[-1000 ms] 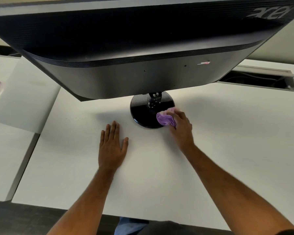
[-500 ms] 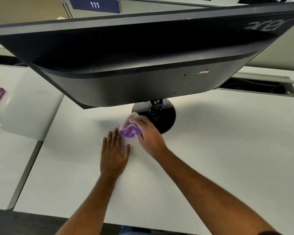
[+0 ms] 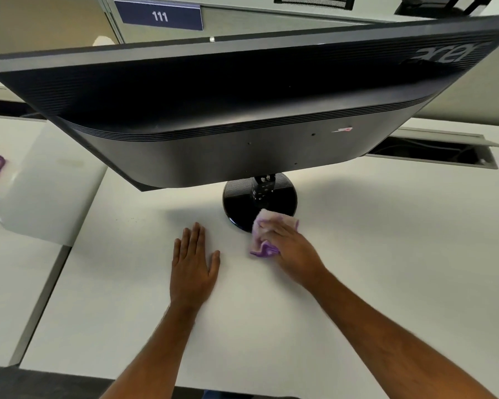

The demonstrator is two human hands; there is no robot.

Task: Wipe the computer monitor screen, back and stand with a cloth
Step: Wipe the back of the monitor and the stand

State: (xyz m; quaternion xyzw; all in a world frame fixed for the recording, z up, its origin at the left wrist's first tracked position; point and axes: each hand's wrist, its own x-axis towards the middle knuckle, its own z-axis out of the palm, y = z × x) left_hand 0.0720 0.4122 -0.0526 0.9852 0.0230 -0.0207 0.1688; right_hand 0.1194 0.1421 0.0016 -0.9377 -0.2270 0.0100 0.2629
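The left hand (image 3: 195, 263) lies flat, palm down, fingers straight and close together, thumb spread to the side — its forearm reaches straight forward. The right hand (image 3: 293, 249) is curled, fingers bent and gripping a cloth (image 3: 267, 230) — its bare forearm stretches in diagonally from the lower right.

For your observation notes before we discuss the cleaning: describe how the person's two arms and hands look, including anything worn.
Both forearms are bare up to the frame edge; no sleeves show. The left hand and right hand carry no gloves, rings, watch or wristband that can be seen. Fine hair shows on the forearms.
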